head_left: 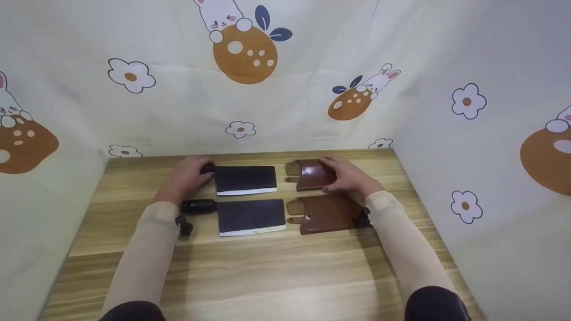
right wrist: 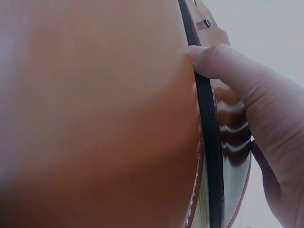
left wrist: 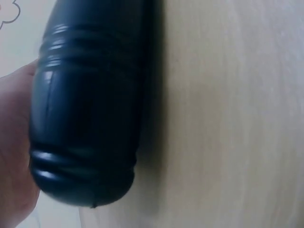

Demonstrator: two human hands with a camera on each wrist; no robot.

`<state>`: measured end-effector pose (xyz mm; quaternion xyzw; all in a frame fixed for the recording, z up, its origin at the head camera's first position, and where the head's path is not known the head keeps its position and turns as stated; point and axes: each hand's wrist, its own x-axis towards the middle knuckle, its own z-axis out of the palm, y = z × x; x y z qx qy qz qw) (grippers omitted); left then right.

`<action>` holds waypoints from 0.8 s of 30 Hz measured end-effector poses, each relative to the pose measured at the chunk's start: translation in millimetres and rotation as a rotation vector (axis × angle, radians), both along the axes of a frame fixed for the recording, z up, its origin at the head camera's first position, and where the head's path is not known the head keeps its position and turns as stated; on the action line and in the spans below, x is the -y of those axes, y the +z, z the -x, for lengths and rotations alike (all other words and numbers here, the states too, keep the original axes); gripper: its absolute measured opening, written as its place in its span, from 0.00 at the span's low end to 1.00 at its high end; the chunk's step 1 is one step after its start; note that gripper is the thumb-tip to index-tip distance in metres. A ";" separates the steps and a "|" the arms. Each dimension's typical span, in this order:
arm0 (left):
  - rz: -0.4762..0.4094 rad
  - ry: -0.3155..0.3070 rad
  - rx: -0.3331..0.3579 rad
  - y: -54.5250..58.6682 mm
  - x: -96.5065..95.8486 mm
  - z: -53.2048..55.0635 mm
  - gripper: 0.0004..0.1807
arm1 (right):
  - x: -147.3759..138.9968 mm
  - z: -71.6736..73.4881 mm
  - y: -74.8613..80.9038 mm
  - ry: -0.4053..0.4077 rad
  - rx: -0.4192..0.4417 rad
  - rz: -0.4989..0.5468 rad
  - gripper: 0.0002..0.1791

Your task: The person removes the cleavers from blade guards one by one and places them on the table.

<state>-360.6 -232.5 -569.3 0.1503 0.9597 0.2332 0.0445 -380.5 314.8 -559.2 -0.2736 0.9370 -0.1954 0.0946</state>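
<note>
Two black-bladed cleavers lie side by side, handles to the left and bright edges toward me. My left hand grips the far cleaver by its black handle, mostly covered by the fingers. The near cleaver lies untouched; a black handle fills much of the left wrist view. On the right, my right hand holds the far brown leather sheath across its right end, thumb on the near edge. The near leather sheath lies beneath the right wrist, strap to the left.
All of it lies on a wood-grain table. A pale curtain with rabbits and flowers rises behind the table's back edge and along both sides. Small black wrist devices sit close above the near handle and near sheath.
</note>
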 end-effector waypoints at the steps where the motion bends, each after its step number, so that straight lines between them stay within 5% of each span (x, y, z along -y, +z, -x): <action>1: 0.011 0.000 0.001 -1.0 -0.2 0.1 0.23 | 0.5 0.4 -0.5 0.003 0.005 0.000 0.62; 15: 0.003 0.044 0.003 -3.4 -4.6 -5.4 0.22 | 4.0 5.3 3.3 -0.004 0.107 -0.057 0.60; 24: 0.023 0.034 -0.008 3.6 -6.4 -14.3 0.33 | -4.8 -2.1 0.5 -0.038 0.070 0.105 0.58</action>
